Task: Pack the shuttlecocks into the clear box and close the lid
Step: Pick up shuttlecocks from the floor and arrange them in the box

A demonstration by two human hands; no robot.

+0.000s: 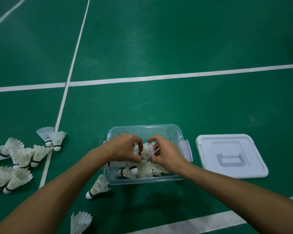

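Note:
The clear box stands open on the green court floor, with several white feather shuttlecocks lying inside. Both hands are over the box. My left hand has its fingers curled round a shuttlecock with a black band. My right hand pinches the feathers of a shuttlecock between the two hands. The white lid with its grey handle lies flat on the floor to the right of the box. More shuttlecocks lie loose on the floor: a pile at the left and one leaning against the box's front left corner.
Two standing shuttlecocks sit by the white court line at the left. Another shuttlecock lies at the bottom edge between my forearms. White court lines cross the green floor behind and in front of the box.

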